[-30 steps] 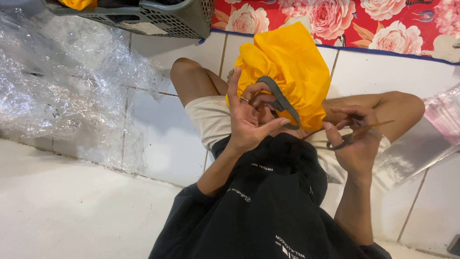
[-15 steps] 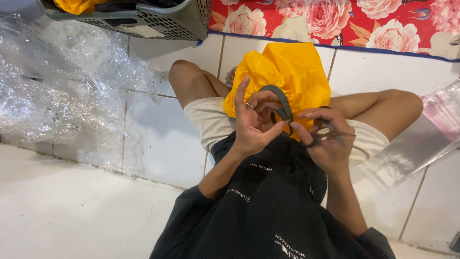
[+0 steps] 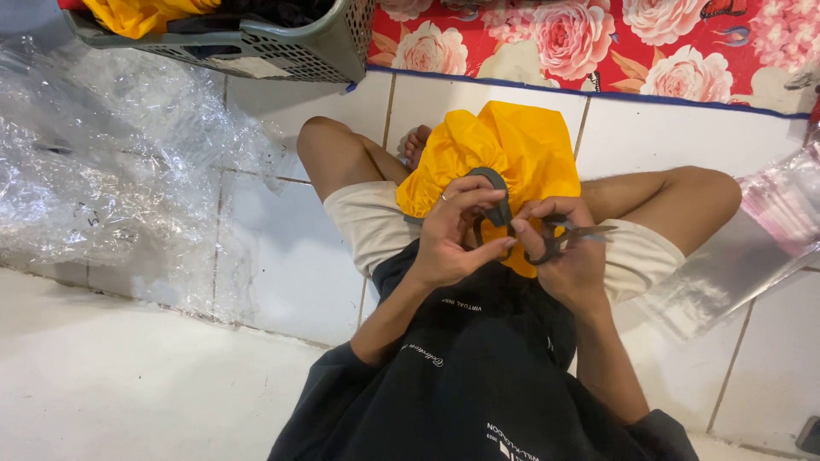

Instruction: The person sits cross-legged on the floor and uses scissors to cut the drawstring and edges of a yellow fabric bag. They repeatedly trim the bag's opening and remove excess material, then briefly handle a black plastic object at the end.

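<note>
Both hands (image 3: 512, 239) around yellow cloth's (image 3: 504, 149) grey band (image 3: 498, 192), scissors (image 3: 564, 237) in right grip.

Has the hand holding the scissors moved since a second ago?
Yes. The right hand with the scissors moved inward toward the grey strap and left hand.

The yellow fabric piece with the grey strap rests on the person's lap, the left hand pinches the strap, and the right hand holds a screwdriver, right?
Not quite: the right hand holds a pair of dark scissors, not a screwdriver. The head view shows this. The rest stands: the yellow fabric piece rests on the lap, and the left hand pinches its grey strap.
</note>
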